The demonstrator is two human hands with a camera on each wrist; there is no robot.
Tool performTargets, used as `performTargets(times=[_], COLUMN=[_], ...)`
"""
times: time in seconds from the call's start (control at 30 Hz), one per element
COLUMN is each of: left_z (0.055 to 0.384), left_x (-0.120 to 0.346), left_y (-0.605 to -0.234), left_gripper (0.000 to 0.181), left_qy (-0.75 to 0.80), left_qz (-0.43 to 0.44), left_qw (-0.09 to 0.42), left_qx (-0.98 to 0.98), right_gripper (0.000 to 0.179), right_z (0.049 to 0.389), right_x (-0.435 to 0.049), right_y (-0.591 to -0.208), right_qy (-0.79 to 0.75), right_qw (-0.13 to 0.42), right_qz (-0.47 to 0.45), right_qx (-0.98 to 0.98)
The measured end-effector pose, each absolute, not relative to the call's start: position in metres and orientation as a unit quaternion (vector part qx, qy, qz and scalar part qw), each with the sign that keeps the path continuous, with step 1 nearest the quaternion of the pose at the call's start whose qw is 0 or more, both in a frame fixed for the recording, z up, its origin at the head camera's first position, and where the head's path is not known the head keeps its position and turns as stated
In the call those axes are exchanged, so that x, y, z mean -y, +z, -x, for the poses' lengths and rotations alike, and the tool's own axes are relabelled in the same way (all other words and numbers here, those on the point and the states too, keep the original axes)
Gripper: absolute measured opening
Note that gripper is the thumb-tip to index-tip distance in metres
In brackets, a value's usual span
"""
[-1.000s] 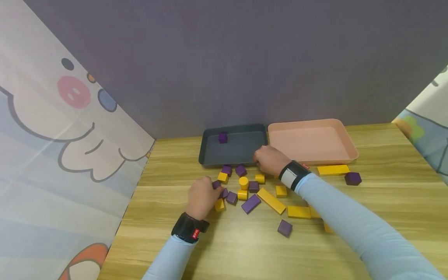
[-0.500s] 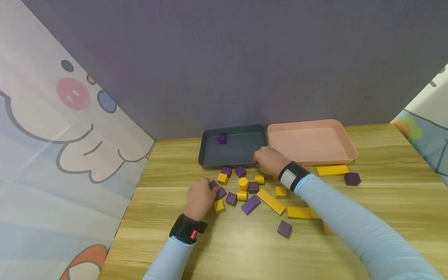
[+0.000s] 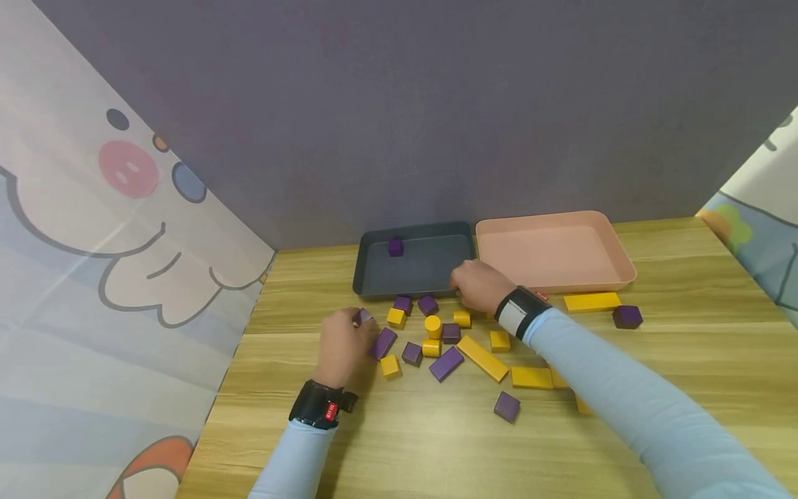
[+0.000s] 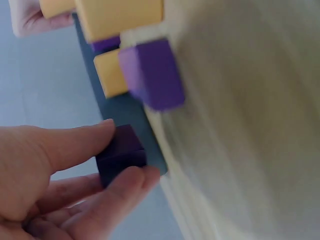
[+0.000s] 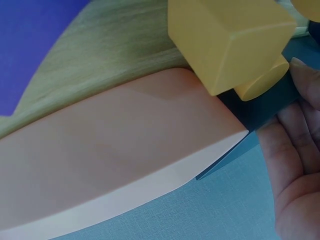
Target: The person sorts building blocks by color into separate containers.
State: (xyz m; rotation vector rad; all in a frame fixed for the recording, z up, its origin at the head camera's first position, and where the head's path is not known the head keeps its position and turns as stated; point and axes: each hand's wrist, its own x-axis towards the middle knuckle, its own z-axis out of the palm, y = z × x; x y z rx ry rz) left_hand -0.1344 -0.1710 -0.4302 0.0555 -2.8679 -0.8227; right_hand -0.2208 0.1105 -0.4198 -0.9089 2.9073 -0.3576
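Note:
My left hand [image 3: 341, 346] pinches a dark purple cube [image 4: 120, 150] between thumb and fingers, left of the block cluster. Beside that hand lies a purple rectangular block [image 3: 383, 344], with a yellow cube [image 3: 391, 367] just nearer to me. My right hand [image 3: 480, 285] is at the front right corner of the dark grey tray [image 3: 430, 260], fingers bent. Whether it grips the tray's edge or anything else is hidden. In the right wrist view its fingers [image 5: 282, 150] lie by the dark tray wall, near a yellow cylinder [image 5: 264, 80].
A pink tray [image 3: 551, 253] stands right of the dark one, which holds a purple cube [image 3: 395, 247]. Several yellow and purple blocks lie in front, including a long yellow block [image 3: 483, 358]. Another purple block [image 3: 627, 317] sits at the right. A grey panel [image 3: 405, 138] rises behind.
My left hand has drawn back leftward from the cluster with the purple cube, uncovering the purple rectangular block beside it. The right hand has stayed in place.

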Motion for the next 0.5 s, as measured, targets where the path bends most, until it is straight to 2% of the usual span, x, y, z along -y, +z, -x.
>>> performTargets(times=[0.33,0.5], left_z=[0.162,0.18], left_x=[0.173,0.156], left_y=[-0.4,-0.392], left_gripper=[0.031,0.032], left_qy=[-0.292,-0.298], left_qz=[0.0,0.027], left_qw=[0.188,0.215], left_qx=[0.938,0.93], right_gripper=[0.016,0.015], right_z=[0.22,0.219], right_x=[-0.11,-0.11], right_y=[-0.417,-0.42], right_qy=[-0.115,-0.117], right_qw=[0.036,0.036], right_qz=[0.294,0.296], right_qx=[-0.948,-0.947])
